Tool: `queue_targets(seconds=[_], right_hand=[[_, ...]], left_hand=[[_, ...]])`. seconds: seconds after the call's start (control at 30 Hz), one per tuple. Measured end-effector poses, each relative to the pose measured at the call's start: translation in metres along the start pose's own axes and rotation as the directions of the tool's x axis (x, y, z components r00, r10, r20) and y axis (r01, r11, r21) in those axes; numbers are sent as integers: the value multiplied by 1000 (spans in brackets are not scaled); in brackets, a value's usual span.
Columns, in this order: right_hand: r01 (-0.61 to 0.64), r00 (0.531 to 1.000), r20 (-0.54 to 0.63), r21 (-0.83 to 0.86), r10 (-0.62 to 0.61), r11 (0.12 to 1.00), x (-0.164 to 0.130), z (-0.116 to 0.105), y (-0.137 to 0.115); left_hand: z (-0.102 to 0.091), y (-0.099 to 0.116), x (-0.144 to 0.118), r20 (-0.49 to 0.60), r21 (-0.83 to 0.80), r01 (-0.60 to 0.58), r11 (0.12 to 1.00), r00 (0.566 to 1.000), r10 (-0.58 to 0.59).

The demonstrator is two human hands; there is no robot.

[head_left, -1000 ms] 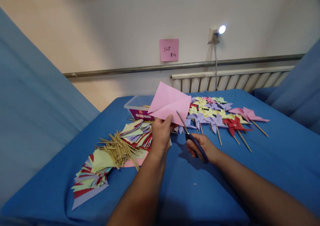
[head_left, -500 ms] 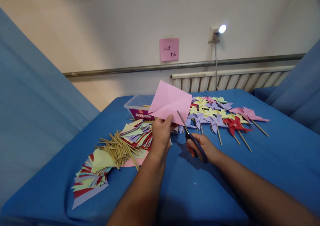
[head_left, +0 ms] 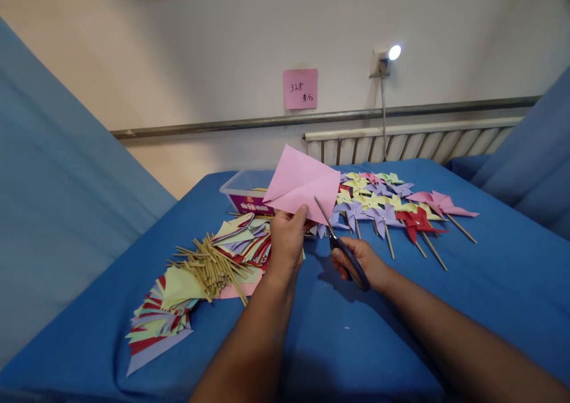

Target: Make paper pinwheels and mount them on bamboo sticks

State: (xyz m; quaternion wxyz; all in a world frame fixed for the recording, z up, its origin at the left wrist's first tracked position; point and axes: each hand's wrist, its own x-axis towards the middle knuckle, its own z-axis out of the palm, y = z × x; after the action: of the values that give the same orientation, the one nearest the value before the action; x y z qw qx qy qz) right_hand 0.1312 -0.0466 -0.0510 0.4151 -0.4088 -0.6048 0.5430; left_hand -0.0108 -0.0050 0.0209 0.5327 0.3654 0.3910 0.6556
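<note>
A square sheet of pink paper [head_left: 300, 180] with crease lines is held up above the table, its lower edge pinched in my left hand [head_left: 288, 234]. My right hand [head_left: 358, 263] is closed around the dark handles of a pair of scissors [head_left: 333, 240]. The scissor blades lie at the sheet's lower right corner, pointing up and left toward its middle. Whether the blades are fully closed on the paper is hard to make out. Fingers of my left hand behind the sheet are hidden.
Several finished paper pinwheels [head_left: 385, 216] on sticks lie at the right. Loose wooden sticks [head_left: 211, 269] and fanned coloured paper [head_left: 162, 317] are at the left. Behind my left hand stands a clear plastic box [head_left: 236, 183]. Blue cloth [head_left: 356, 355] covers the table; a rail [head_left: 249, 122] runs along the wall.
The view has shifted very slightly. Both hands, the pink sheet and the scissors keep practically the same position.
</note>
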Motion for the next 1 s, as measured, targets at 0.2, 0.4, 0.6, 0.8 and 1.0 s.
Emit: queue_targets(seconds=[0.2, 0.4, 0.6, 0.8, 1.0], right_hand=[[-6, 1000, -16, 16, 6, 1000, 1, 2, 1], [-15, 1000, -16, 38, 15, 999, 1, 2, 3], [-1, 1000, -5, 27, 1, 1000, 0, 1, 1], [-3, 1000, -9, 1, 3, 1000, 0, 0, -2], [2, 1000, -5, 5, -2, 1000, 0, -1, -3]], left_hand=[[1, 1, -1, 0, -14, 0, 1000, 1000, 0], [0, -1, 0, 15, -15, -7, 1000, 1000, 7], [-1, -2, 0, 31, -2, -12, 1000, 999, 12], [-1, -1, 0, 27, 0, -4, 1000, 1000, 4], [-1, -1, 1, 20, 1, 2, 1000, 1000, -2]])
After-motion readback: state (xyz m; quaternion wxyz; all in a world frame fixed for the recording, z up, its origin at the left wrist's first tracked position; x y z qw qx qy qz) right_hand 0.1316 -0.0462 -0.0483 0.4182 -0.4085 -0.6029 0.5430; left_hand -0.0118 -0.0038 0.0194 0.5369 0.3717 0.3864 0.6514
